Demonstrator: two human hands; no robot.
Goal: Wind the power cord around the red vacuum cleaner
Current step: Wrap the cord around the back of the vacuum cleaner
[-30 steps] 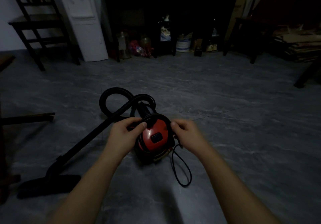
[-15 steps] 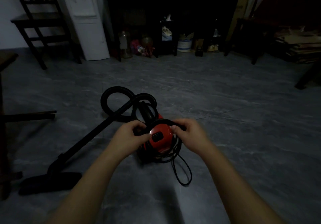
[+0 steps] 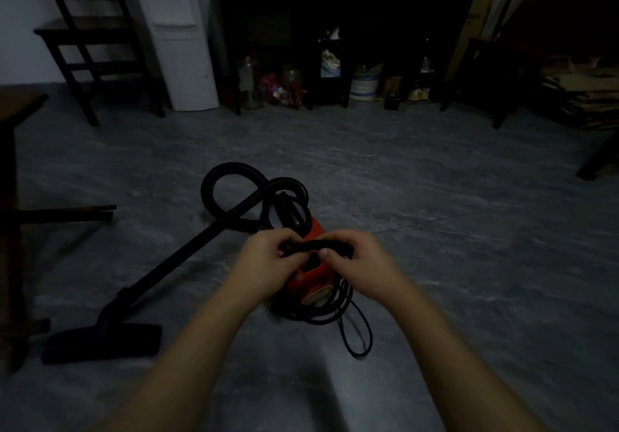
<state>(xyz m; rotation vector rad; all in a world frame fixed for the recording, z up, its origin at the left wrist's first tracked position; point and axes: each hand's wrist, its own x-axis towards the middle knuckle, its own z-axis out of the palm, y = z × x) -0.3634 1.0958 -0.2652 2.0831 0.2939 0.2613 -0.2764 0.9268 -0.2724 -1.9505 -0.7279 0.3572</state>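
The red vacuum cleaner (image 3: pixel 310 280) sits on the grey floor in front of me, partly hidden by my hands. Its black power cord (image 3: pixel 348 317) lies in several loops around the body's near right side, with one loose loop trailing toward me. My left hand (image 3: pixel 264 260) and my right hand (image 3: pixel 361 264) both grip a bundle of cord strands held across the top of the vacuum. The black hose (image 3: pixel 227 177) curls behind the body.
A black wand and floor nozzle (image 3: pixel 100 344) stretch to the left. A dark chair (image 3: pixel 90 46), a white water dispenser (image 3: pixel 177 36) and a dark shelf (image 3: pixel 335 12) with jars stand at the back. Stacked cardboard (image 3: pixel 576 96) lies at the right.
Both hands moved from the sides of the vacuum up and together over its top, gathering the cord into a bundle. More loops now hang around the body.
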